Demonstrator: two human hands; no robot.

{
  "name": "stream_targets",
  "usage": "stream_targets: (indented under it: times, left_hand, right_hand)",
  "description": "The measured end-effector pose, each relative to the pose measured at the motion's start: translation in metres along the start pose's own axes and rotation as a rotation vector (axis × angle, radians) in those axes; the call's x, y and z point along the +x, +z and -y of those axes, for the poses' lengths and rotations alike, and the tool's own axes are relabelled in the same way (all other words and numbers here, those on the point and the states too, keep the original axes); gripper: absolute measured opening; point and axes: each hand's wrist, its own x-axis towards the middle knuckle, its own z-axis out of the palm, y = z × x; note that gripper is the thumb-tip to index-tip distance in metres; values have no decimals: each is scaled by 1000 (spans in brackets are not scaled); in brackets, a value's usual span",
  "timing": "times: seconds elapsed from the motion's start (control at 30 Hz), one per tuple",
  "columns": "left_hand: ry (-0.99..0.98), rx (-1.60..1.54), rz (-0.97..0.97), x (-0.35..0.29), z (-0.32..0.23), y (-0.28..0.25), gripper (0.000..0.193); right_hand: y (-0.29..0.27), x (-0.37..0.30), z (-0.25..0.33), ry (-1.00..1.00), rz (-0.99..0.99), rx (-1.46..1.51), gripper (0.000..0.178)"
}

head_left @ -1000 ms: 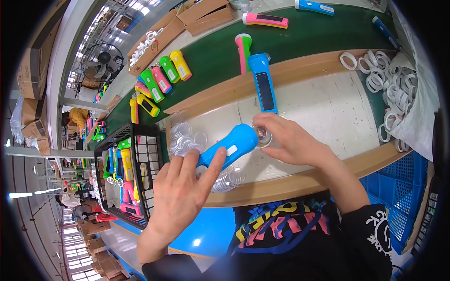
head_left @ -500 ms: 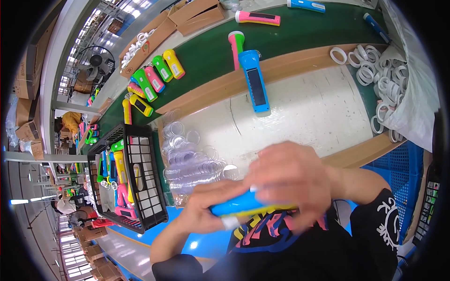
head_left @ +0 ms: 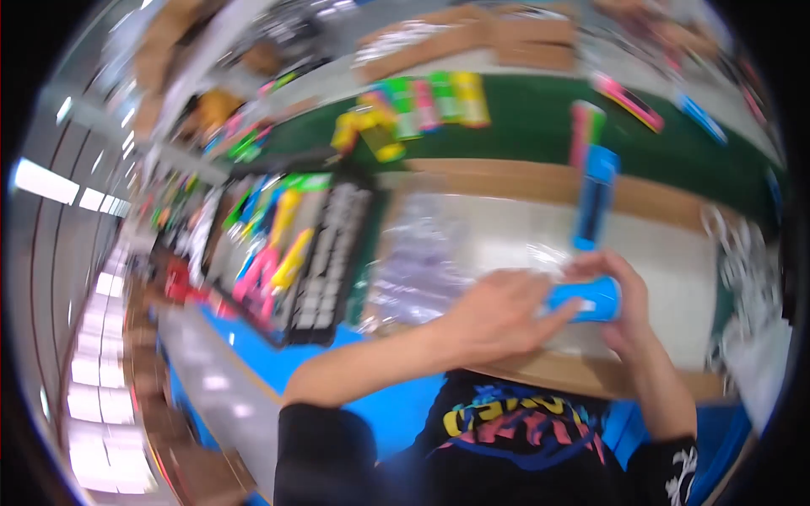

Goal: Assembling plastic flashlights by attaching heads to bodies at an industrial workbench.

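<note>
Over the pale work board [head_left: 506,228], both my hands are on a blue flashlight [head_left: 597,300]. Its wide head end points to the right. My left hand [head_left: 498,316] closes around the narrower end, while my right hand [head_left: 631,308] curls round the head. Just beyond them lies a second blue flashlight [head_left: 596,198] with a dark panel. Left of my hands are stacked clear discs [head_left: 422,261], blurred together. White rings [head_left: 747,270] are heaped at the right. The picture is smeared by motion, so fine parts cannot be made out.
A black crate [head_left: 325,261] of colourful flashlights stands at the left. More flashlights [head_left: 422,105] lie along the green belt [head_left: 523,118] behind the board. A cardboard strip [head_left: 523,173] edges the board. Farther back are cardboard boxes [head_left: 531,42].
The view has swung to the left. My hands have lifted the blue flashlight from near my shirt to over the board, and its head end now shows.
</note>
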Motion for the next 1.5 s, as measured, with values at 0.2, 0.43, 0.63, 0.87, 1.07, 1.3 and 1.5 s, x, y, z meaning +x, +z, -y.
stream_targets:
  times: [0.2, 0.43, 0.63, 0.87, 1.07, 1.3, 1.5]
  left_hand:
    - [-173, -401, -148, -23, 1, -4, 62]
    - [-161, -39, -123, 1, 3, 25, 42]
    - [-300, -529, -238, -11, 7, 30, 62]
    - [-694, -2431, -58, -26, -23, 61, 63]
    - [-841, -1893, -105, -22, -50, 53, 64]
    - [-807, -2301, -36, -25, -85, 38, 60]
    - [-647, -905, -196, -25, -64, 55, 50]
  right_hand:
    - [36, -28, 16, -445, -1, -311, 32]
    - [-2, 11, 11, -95, -134, -51, 25]
    - [-6, -6, 25, -325, 183, -197, 49]
    - [18, -4, 7, -265, 262, 126, 59]
    - [28, -14, 0, -269, 132, 199, 39]
    - [48, -26, -11, -362, 394, 537, 35]
    - [36, -22, -12, -465, 59, -42, 26]
